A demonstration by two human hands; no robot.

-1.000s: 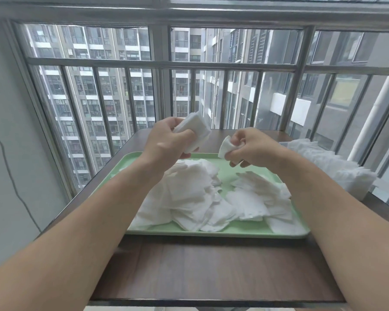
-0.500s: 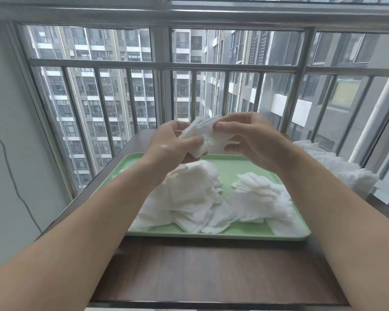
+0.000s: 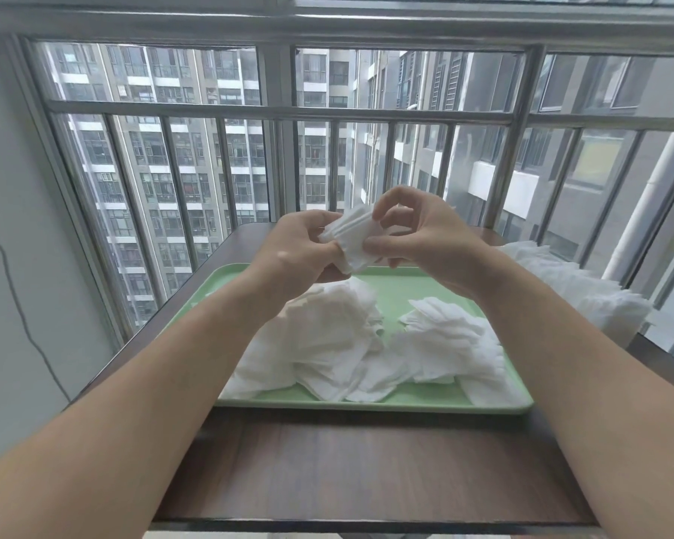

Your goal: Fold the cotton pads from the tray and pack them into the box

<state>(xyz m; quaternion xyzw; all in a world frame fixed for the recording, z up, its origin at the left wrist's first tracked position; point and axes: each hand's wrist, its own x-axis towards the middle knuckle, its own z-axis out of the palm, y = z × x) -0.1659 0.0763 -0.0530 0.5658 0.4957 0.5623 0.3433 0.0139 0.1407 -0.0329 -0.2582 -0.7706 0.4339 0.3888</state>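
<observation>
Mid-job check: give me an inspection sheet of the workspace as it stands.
Surface: dark wooden table carrying a green tray.
Job's things: loose cotton pads in two heaps on the tray; held pads, a small folded stack, above it; row of white pads at right, box itself not discernible.
Clutter: nothing seen.
Hands: left hand and right hand both pinch the held pads.
Cables: thin dark wire down the left wall.
Surroundings: metal window bars, apartment blocks outside.
</observation>
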